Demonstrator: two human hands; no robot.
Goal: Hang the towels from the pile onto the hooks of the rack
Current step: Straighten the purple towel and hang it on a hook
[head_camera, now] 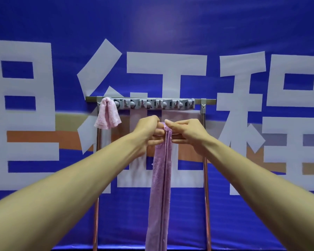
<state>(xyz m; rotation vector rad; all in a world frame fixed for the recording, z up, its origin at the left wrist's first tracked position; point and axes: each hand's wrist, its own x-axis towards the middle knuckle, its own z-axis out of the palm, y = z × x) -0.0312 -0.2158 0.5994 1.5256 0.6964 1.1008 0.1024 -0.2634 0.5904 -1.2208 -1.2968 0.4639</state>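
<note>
Left hand: the left hand (pixel 149 132) pinches the top of the purple towel (pixel 160 178), fingers curled.
Right hand: the right hand (pixel 186 133) grips the same top edge from the other side.
Purple towel: hangs straight down, below the rack (pixel 152 104).
Pink towel: the pink towel (pixel 107 113) hangs at the rack's left end.
Backdrop: a blue banner (pixel 170 24).

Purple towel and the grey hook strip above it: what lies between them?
Nothing: the head view shows only banner between purple towel and hook strip.
</note>
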